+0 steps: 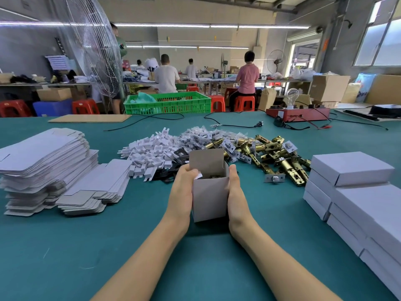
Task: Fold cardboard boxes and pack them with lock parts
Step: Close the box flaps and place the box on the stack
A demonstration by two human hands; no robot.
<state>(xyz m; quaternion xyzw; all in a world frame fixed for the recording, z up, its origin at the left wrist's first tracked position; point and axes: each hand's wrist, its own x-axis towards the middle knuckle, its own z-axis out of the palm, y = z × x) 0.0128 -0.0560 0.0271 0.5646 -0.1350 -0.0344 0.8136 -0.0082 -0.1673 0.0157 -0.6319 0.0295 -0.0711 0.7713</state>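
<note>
Both your hands, left hand (181, 187) and right hand (235, 187), clasp the matte grey cardboard box (210, 197), flap upright; its contents are barely discernible.

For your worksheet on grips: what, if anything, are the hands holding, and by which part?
Both hands hold the open cardboard box by its side walls: the left hand on its left wall, the right hand on its right wall.
</note>
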